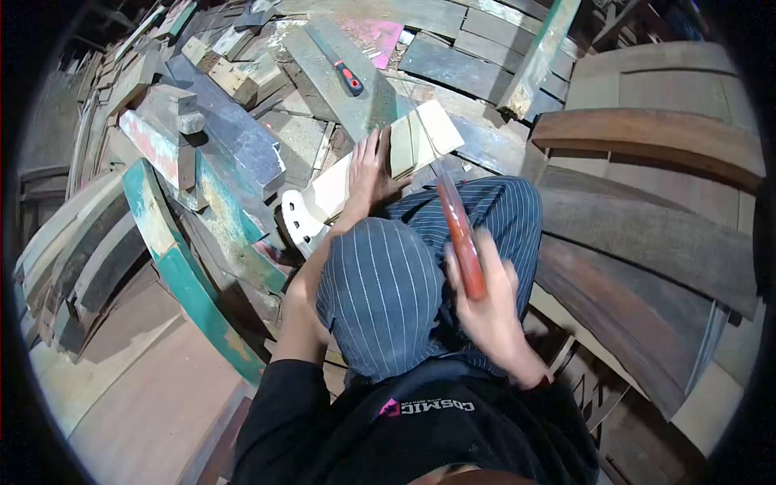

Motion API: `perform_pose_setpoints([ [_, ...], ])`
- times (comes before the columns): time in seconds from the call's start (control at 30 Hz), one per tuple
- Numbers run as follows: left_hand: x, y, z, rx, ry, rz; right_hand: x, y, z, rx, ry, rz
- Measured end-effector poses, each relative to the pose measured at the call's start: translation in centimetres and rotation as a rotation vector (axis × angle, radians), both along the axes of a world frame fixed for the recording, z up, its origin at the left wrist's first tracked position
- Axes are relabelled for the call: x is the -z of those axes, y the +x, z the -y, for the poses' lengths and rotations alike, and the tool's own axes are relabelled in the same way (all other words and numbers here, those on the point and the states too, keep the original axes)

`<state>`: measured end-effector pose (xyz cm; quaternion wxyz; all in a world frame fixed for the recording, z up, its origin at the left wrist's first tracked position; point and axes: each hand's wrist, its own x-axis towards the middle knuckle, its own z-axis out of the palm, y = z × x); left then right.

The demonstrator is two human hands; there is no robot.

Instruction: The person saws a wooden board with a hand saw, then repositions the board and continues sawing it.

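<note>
The pale board [406, 149] lies slantwise just beyond the person's striped trousers [381, 295], its far right end raised towards the light. The left hand [370, 171] rests flat on the board's upper face, fingers stretched across it and the thumb at its near edge. The right hand [489, 299], slightly blurred, is closed around the red-orange handle of a long, thin tool [454, 218] — it looks like a saw — whose narrow blade meets the board near that far end. At the board's near left end sits a white, shoe-like piece with holes [302, 224].

Beyond the board, a second tool with a black-and-red handle [349, 80] lies on a grey plank [369, 110], and a pink sheet [375, 39] shows farther off. Left of the board — well apart from it — stands a curved, green-painted timber [191, 295]; to its right is a curved brown one [647, 139].
</note>
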<state>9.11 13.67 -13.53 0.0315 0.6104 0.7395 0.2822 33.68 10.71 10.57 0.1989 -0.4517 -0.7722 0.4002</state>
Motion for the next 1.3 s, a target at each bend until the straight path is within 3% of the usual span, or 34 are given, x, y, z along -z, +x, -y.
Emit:
perform_pose_setpoints([
  [0.1,0.1,0.1,-0.2,-0.002,0.05,0.054,7.1,-6.9,-6.4,0.064,0.037,-0.27],
  [0.13,0.0,0.1,0.0,0.012,0.093,0.092,6.9,-8.0,-7.2,0.067,-0.012,-0.196],
  [0.23,-0.2,0.3,-0.2,-0.015,0.036,0.07,5.7,-5.7,-5.2,0.005,0.033,-0.152],
  [0.3,0.8,-0.1,-0.3,-0.004,0.069,0.018,1.4,-0.7,-0.8,-0.02,-0.077,-0.123],
  [0.4,0.3,0.1,-0.1,-0.018,0.018,-0.026,-3.7,4.6,3.3,-0.07,0.027,0.004],
  [0.5,0.0,0.1,-0.1,-0.006,0.035,-0.003,-6.1,5.4,3.6,-0.059,-0.134,0.064],
  [0.53,0.2,0.0,-0.2,0.013,0.025,-0.014,-5.8,4.7,3.3,-0.049,-0.068,0.039],
  [0.63,0.5,0.0,0.0,0.001,0.049,-0.009,-0.7,-0.1,-0.1,-0.012,0.102,0.021],
  [0.67,0.7,-0.1,-0.1,0.014,0.049,0.006,0.7,-2.4,-2.3,-0.024,-0.137,-0.162],
  [0.73,1.2,-0.3,-0.1,0.021,0.052,0.038,7.2,-6.9,-4.9,-0.036,0.062,-0.205],
  [0.8,0.9,-0.5,0.0,0.016,0.044,0.05,7.8,-7.7,-4.9,-0.054,0.057,-0.037],
  [0.87,0.1,0.0,-0.1,0.004,0.028,0.053,4.3,-5.1,-4.6,-0.017,-0.116,-0.055],
  [0.9,-0.1,-0.5,-1.0,0.01,0.054,0.025,1.5,-2.9,-3.4,-0.019,-0.023,-0.045],
  [1.0,0.7,0.3,0.6,0.002,0.039,0.008,-4.8,3.1,1.1,-0.11,-0.103,0.073],
  [1.13,0.4,0.1,0.1,0.001,0.041,0.006,-6.3,4.4,3.4,-0.042,-0.144,0.093],
  [1.2,-0.2,0.1,0.0,-0.003,0.033,0.009,-5.6,2.3,2.6,-0.007,-0.164,0.062],
  [1.23,-0.1,0.0,-0.2,0.005,0.025,0.023,-2.9,1.2,0.9,-0.103,0.075,0.019],
  [1.27,0.1,-0.1,-0.2,0.015,0.015,0.038,-0.1,-0.7,-1.4,-0.063,-0.116,-0.095],
  [1.3,0.3,-0.2,-0.1,0.024,0.006,0.052,2.6,-2.8,-4.1,-0.06,0.004,-0.124],
])
